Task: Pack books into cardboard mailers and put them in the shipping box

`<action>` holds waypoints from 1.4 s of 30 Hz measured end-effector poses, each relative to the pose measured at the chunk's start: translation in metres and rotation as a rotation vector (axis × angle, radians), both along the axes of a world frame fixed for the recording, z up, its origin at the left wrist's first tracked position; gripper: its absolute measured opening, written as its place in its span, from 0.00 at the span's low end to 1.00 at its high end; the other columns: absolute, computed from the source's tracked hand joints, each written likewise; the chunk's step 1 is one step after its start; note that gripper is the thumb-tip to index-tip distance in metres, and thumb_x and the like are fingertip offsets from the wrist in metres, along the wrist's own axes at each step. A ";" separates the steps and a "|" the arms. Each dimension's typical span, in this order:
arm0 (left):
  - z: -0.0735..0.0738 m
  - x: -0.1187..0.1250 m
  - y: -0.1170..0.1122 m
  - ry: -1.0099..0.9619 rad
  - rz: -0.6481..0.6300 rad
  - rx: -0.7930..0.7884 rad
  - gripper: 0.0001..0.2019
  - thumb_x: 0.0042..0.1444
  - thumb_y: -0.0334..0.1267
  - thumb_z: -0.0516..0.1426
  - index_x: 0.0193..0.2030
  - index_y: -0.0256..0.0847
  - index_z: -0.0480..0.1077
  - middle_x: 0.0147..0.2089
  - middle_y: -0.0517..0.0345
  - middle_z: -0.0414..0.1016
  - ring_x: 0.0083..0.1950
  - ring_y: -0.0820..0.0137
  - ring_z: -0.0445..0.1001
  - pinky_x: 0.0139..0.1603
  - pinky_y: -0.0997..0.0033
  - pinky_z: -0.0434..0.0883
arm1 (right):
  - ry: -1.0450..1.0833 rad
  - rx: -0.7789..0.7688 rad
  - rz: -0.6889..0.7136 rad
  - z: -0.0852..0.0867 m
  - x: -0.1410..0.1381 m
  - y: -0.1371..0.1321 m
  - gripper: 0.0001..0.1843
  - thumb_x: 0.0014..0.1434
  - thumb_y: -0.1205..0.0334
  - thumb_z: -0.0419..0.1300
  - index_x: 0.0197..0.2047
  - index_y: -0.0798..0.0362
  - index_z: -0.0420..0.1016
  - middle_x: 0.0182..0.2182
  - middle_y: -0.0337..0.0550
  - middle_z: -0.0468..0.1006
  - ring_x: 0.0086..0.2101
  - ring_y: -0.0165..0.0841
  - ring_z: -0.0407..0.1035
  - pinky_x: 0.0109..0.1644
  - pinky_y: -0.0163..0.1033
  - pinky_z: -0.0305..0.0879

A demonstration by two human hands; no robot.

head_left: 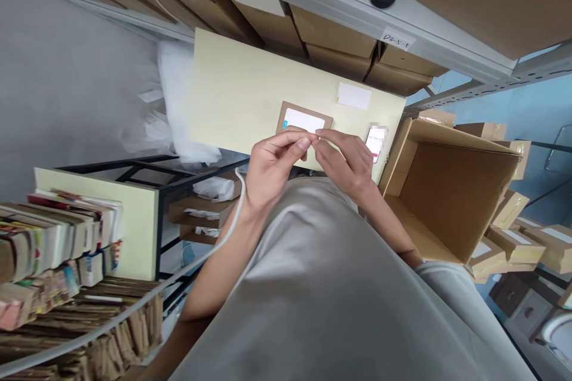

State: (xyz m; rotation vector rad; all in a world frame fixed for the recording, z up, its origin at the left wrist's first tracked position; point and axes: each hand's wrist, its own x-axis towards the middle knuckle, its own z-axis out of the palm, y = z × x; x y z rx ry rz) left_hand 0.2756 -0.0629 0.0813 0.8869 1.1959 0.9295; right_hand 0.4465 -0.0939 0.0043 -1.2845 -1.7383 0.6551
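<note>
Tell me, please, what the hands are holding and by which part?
The left hand and right hand pinch a tiny whitish scrap at their fingertips; which part is too small to tell.

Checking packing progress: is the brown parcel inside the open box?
No, the brown parcel lies on the table, outside the open box.

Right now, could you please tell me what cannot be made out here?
Head view:
- Tiny item: too small, covered by left hand and right hand fingers.
- Brown packet: lower edge behind the hands.
- White-red item: blurred.
- Shelf label: too small to read.
</note>
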 end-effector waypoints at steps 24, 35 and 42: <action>0.004 -0.007 -0.013 -0.048 0.041 -0.025 0.20 0.55 0.60 0.77 0.36 0.44 0.86 0.40 0.52 0.81 0.38 0.66 0.73 0.42 0.62 0.73 | 0.071 -0.036 0.016 -0.001 -0.011 -0.006 0.15 0.75 0.44 0.69 0.58 0.40 0.85 0.54 0.49 0.88 0.54 0.47 0.86 0.57 0.53 0.88; 0.006 -0.010 -0.019 -0.111 0.050 -0.051 0.20 0.56 0.61 0.77 0.38 0.45 0.87 0.38 0.53 0.81 0.37 0.66 0.75 0.40 0.62 0.75 | 0.195 -0.095 -0.041 0.028 -0.022 -0.008 0.12 0.76 0.50 0.68 0.59 0.41 0.82 0.53 0.49 0.87 0.56 0.45 0.83 0.63 0.57 0.85; 0.009 -0.015 -0.021 -0.006 0.039 0.048 0.16 0.59 0.58 0.76 0.38 0.48 0.87 0.44 0.51 0.83 0.47 0.59 0.80 0.48 0.56 0.77 | 0.313 -0.225 -0.050 0.044 -0.028 -0.005 0.13 0.74 0.50 0.70 0.58 0.43 0.83 0.50 0.47 0.87 0.52 0.42 0.82 0.60 0.55 0.84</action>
